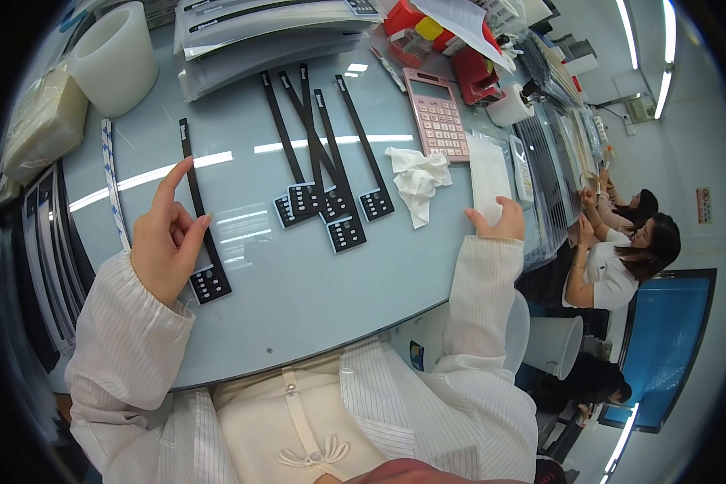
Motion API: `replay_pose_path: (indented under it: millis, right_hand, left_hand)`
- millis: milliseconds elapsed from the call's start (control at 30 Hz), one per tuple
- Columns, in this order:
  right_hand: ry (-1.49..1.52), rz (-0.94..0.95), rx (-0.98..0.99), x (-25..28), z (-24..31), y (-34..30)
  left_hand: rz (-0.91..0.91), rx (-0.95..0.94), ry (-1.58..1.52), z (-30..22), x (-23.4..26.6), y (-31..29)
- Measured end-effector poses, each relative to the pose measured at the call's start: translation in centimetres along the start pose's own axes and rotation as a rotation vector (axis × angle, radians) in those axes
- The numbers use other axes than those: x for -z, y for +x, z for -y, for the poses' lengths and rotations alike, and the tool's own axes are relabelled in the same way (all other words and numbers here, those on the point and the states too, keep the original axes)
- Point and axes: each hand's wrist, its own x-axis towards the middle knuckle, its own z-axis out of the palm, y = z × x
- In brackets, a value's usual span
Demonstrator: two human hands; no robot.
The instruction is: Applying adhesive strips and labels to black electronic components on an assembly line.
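My left hand (pixel 165 246) hovers over or rests on a thin black strip (pixel 195 189) with a wider keypad-like end (pixel 210 285). Its index finger is stretched along the strip and the thumb stands apart; whether they touch it I cannot tell. At the right, my right hand (pixel 498 222) is at the near end of a flat white paper strip (pixel 490 171), thumb and fingers spread. Several more black strips (pixel 346 234) of the same kind lie in the middle, some crossing each other. A crumpled white tissue (pixel 419 179) lies beside them.
Behind the tissue lies a pink calculator (pixel 436 113). Stacked plastic sheets (pixel 274 56) and a white tape roll (pixel 114 60) stand at the back. A blue-and-white strip (pixel 111 177) lies at the left. Bins (pixel 557 343) and other people (pixel 613 270) are at the right.
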Motion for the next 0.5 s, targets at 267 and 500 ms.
replay_pose_path:
  millis: [267,500]
  right_hand:
    - [-0.402,0.234,0.021,-2.0,-0.2,1.6]
    - [-0.260,0.202,0.190,2.2,-6.6,6.6]
  left_hand:
    - [-0.003,-0.020,-0.025,0.3,-0.1,-0.1]
    - [0.024,-0.001,-0.030,0.3,0.0,-0.1]
